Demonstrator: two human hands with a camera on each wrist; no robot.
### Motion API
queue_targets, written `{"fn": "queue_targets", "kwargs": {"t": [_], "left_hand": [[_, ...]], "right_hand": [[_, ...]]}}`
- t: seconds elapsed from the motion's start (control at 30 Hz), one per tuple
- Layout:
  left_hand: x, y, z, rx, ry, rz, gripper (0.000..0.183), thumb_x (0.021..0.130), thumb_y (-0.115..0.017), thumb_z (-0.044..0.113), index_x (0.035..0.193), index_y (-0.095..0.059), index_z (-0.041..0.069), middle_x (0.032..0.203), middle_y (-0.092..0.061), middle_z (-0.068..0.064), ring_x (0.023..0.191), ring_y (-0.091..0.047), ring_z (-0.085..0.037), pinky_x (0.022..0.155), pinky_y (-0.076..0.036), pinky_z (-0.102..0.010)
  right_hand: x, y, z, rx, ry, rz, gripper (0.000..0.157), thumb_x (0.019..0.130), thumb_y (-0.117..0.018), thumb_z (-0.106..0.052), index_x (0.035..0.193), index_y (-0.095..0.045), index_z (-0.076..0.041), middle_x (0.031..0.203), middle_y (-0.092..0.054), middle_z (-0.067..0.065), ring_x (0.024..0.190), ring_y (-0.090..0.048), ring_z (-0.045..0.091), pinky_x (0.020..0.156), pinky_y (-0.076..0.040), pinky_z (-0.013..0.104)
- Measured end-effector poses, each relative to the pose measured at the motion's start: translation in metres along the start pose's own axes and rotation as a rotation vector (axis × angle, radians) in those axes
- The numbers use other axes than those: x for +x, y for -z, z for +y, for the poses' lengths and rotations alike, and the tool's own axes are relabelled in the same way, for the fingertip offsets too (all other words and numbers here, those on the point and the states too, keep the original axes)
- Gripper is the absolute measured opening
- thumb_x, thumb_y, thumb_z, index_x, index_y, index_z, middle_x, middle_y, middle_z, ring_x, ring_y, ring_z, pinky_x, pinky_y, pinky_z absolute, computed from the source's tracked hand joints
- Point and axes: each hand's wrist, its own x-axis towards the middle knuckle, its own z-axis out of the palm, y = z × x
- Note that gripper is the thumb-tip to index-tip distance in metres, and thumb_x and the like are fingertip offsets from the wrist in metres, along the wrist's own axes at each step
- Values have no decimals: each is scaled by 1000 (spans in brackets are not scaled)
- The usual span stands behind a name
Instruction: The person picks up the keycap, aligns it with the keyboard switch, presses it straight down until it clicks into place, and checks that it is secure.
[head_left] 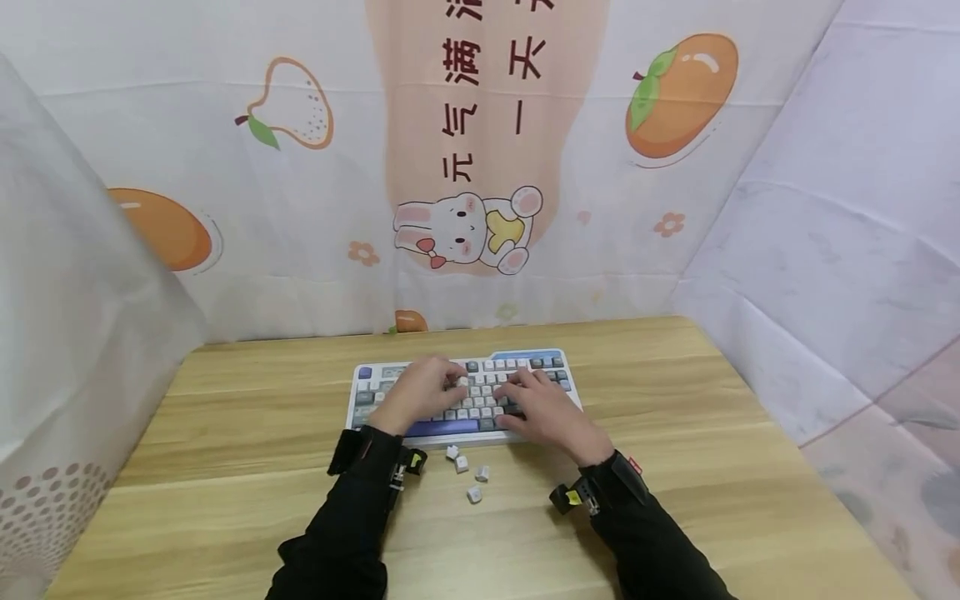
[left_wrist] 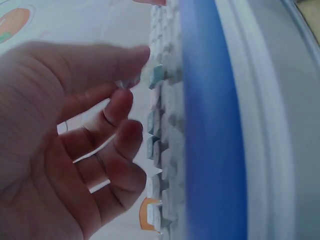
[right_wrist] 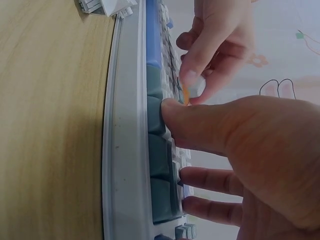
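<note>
A white keyboard (head_left: 480,402) with white, grey-green and blue-purple keys lies near the back of the table. My left hand (head_left: 425,388) is over its middle, and thumb and forefinger pinch a small white keycap (right_wrist: 198,87) just above the keys. That keycap (left_wrist: 129,82) is mostly hidden by the fingers in the left wrist view. On the keyboard's right part rests my right hand (head_left: 546,410), fingers extended. In the right wrist view its thumb touches the dark green keys (right_wrist: 159,157) along the front edge, and nothing is held in it.
Several loose white keycaps (head_left: 461,464) lie on the wooden table (head_left: 247,467) in front of the keyboard. A printed cloth (head_left: 315,200) hangs behind the table, with more cloth at both sides. A long blue-purple space bar (head_left: 442,427) runs along the keyboard's front.
</note>
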Motion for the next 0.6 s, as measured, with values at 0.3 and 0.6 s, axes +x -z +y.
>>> {"fn": "queue_targets", "kwargs": {"t": [0.3,0.6], "left_hand": [[6,-11,5,140,-27,-39,30,93,-57,12,121,-66,12,100,-60,-4,86,-52,-17,69,-44,-32],[7,-7,7,156,-16,33,32,93,-57,15,124,-64,11,102,-60,-5,90,-55,-18,74,-46,-33]], "right_hand": [[-5,0,0,10,17,15,36,87,-66,-38,116,-66,-16,114,-56,8,102,-50,28,85,-45,45],[0,3,-4,9,17,11,36,86,-67,-36,115,-66,-15,114,-56,9,102,-50,29,85,-45,46]]}}
